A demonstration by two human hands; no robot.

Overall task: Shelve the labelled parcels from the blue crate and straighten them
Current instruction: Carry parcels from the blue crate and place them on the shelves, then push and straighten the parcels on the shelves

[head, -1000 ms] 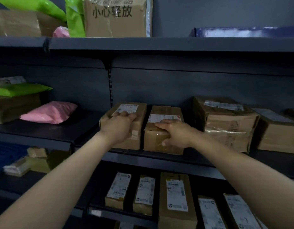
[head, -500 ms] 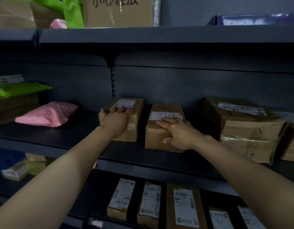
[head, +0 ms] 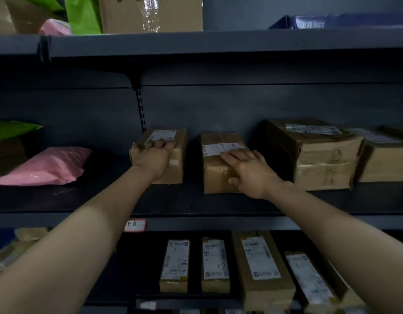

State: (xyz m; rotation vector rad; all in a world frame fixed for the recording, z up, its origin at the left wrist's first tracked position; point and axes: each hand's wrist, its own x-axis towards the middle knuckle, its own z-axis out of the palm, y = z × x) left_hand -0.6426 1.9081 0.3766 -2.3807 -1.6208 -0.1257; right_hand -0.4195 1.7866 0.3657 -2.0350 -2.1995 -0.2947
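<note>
Two brown labelled parcels stand side by side on the middle shelf (head: 218, 206). My left hand (head: 151, 158) grips the left parcel (head: 179, 155) over its top front edge, fingers curled onto the white label. The right parcel (head: 215, 175) has my right hand (head: 248, 171) lying on it, fingers fairly straight across its top and label, thumb against the front face. A narrow dark gap separates the two parcels. The blue crate is out of view.
A large taped carton (head: 320, 155) and another box (head: 386, 159) stand right of the parcels. A pink mailer (head: 44, 166) and a green one (head: 12, 130) lie on the left. Several labelled boxes (head: 218, 266) fill the lower shelf. Cartons sit on the top shelf (head: 218, 43).
Both parcels have slid further back on the shelf under my hands, away from its front edge. My arms have stretched forward with them.
</note>
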